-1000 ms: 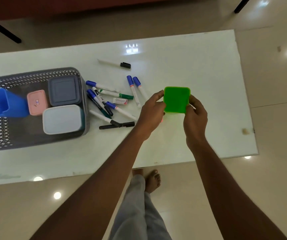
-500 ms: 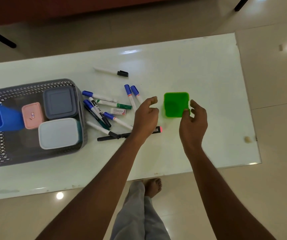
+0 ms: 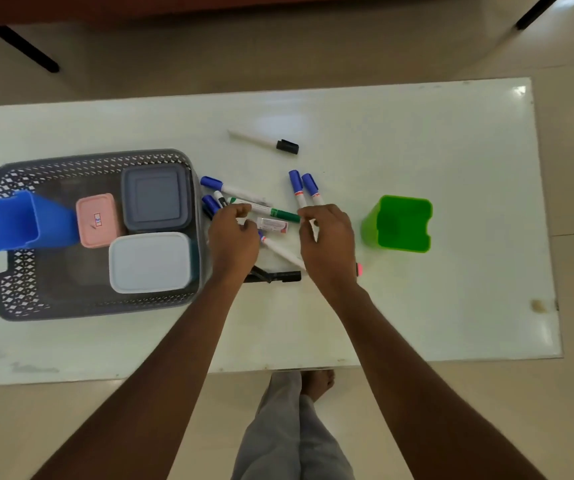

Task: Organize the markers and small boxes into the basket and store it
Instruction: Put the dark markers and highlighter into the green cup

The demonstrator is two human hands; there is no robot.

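Note:
A grey perforated basket (image 3: 95, 308) sits on the left of the white table. It holds a blue cup (image 3: 12, 220), a pink box (image 3: 97, 220), a dark grey box (image 3: 155, 199) and a white box (image 3: 150, 261). Several markers lie in a loose pile right of the basket. My left hand (image 3: 233, 240) is curled over the pile, fingers pinched on the white end of the green marker (image 3: 278, 213). My right hand (image 3: 327, 244) touches its green cap end; whether it grips is unclear. A green cup (image 3: 400, 225) stands open side up, right of my right hand.
A black-capped marker (image 3: 265, 142) lies alone further back. Two blue-capped markers (image 3: 301, 187) lie by my right fingers, a black marker (image 3: 275, 276) under my wrists, and a small white box (image 3: 273, 225) between my hands. The table's near edge (image 3: 278, 365) is above my feet.
Both hands let go of the green cup, which now stands on the table at the right. They moved left onto the marker pile and closed around the green marker.

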